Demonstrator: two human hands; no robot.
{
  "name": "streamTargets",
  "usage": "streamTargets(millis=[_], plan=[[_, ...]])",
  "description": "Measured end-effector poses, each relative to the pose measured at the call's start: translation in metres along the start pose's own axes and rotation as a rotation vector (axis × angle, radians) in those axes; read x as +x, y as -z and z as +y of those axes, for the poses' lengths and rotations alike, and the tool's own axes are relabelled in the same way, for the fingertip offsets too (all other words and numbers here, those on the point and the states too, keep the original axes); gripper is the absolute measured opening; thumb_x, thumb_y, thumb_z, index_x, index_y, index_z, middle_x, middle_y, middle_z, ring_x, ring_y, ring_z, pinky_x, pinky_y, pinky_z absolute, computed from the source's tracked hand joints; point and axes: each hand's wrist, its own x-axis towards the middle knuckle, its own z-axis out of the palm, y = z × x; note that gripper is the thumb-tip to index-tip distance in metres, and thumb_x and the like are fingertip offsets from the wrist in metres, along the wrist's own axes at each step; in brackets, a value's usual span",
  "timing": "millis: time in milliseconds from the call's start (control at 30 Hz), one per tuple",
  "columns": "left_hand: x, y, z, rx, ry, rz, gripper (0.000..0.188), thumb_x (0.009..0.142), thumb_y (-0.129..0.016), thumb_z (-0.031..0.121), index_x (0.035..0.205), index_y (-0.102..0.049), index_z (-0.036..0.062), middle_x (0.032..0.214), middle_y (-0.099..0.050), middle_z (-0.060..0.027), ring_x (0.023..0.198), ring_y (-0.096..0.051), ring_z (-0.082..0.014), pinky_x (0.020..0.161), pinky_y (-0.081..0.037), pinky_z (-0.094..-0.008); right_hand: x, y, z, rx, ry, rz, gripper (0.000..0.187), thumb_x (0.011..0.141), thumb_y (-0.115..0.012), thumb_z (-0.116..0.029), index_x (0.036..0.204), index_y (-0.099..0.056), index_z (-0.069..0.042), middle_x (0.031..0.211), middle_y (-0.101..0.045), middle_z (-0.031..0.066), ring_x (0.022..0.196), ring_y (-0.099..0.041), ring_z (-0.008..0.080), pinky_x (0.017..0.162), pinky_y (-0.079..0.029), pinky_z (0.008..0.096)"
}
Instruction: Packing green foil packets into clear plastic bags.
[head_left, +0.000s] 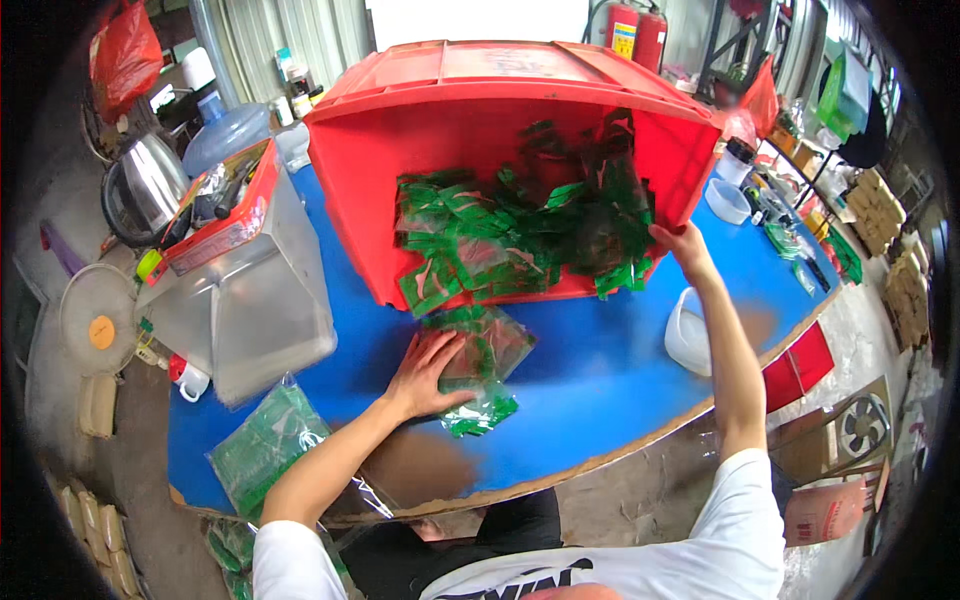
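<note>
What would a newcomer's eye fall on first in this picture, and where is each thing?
Most likely the big red bin, lying on its side at the centre of the blue table, with a heap of green packets in its open mouth. Next come the person's hands: the left hand on loose packets in front of the bin, the right hand at the right of its opening.

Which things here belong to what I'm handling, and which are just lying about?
In use:
- green-and-clear packets, under your left hand
- tipped red bin, near your right hand

Apparently lying about:
- kettle
- blue water bottle
- fan
- fire extinguishers
</note>
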Motion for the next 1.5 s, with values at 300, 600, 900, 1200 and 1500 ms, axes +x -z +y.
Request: streamTargets(millis=[300,600,900,1200,1500], plan=[[0.001,0.014,0.003,-0.054,0.044,0.064,0.096,0.072,-0.076,0.061,0.146,-0.042,0.0099,0.145,-0.044,-0.0144,0.134,-0.042,-0.0346,0.115,-0.028,-0.0534,-0.025,-0.174,-0.038,-0.918,0.731,0.077,0.117,0.062,-0.085,-0.018,0.158,-0.019,-0.020,0.161,-0.015,0.0234,0.145,-0.019,0.0508,0.118,-0.021,0.0609],[0.003,0.003,0.004,-0.024,0.018,0.164,0.097,0.070,-0.081,0.056,0.145,-0.041,0.0104,0.136,-0.052,-0.0171,0.129,-0.048,-0.0353,0.111,-0.034,-0.0512,0.120,-0.242,0.013,-1.348,0.555,-0.335,0.089,0.082,-0.060,-0.009,0.159,-0.017,-0.025,0.151,-0.035,0.0272,0.120,-0.057,0.0421,0.101,-0.046,0.0567],[-0.004,0.006,-0.001,-0.015,0.003,0.161,0.087,0.069,-0.082,0.053,0.135,-0.051,0.0057,0.132,-0.053,-0.0174,0.121,-0.051,-0.0362,0.104,-0.040,-0.0461,0.006,-0.348,-0.055,-1.479,0.674,-0.186,0.046,0.094,-0.051,-0.020,0.138,-0.053,-0.004,0.133,-0.055,0.0342,0.103,-0.065,0.0487,0.078,-0.051,0.0712],[-0.045,-0.010,0.030,0.220,0.325,0.194,0.079,0.084,-0.069,0.053,0.142,-0.045,0.0046,0.144,-0.043,-0.0236,0.136,-0.037,-0.0439,0.111,-0.029,-0.0542,-0.161,-0.393,-0.158,-1.213,0.157,-0.470,0.082,0.094,-0.053,-0.047,0.151,-0.026,0.007,0.127,-0.057,0.0362,0.099,-0.067,0.0481,0.083,-0.056,0.0579],[-0.111,0.009,0.109,-0.426,0.736,0.429,0.094,0.093,-0.061,0.051,0.155,-0.014,-0.0014,0.157,-0.013,-0.0347,0.146,-0.015,-0.0484,0.120,-0.015,-0.0513,-0.136,-0.297,-0.071,-0.830,0.297,-0.268,0.102,0.072,-0.056,-0.084,0.151,-0.038,-0.023,0.153,-0.034,0.0242,0.141,-0.030,0.0438,0.112,-0.021,0.0649]])
